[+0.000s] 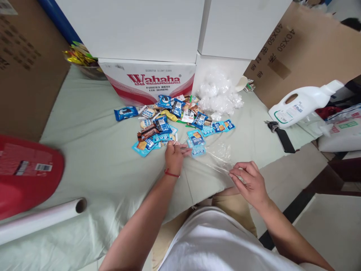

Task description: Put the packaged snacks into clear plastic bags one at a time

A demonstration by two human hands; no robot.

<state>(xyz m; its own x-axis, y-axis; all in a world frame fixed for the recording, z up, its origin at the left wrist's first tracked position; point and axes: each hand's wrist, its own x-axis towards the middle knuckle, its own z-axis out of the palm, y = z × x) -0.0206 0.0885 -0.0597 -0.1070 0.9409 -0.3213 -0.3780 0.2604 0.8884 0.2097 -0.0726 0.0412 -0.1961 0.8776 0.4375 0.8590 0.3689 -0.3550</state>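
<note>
Now the clear bag point(222, 156) is stretching between the left hand point(174, 156) and the right hand point(249, 182), near the front edge of the surface point(104, 162). The right hand is pinching the bag's end with thumb and fingers. The left hand is reaching beside the blue packets point(196, 138); I cannot tell if it is gripping anything.

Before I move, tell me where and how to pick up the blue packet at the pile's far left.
Pinch the blue packet by its left end, probably best coming from the left: that end juts clear of the other snacks.
</note>
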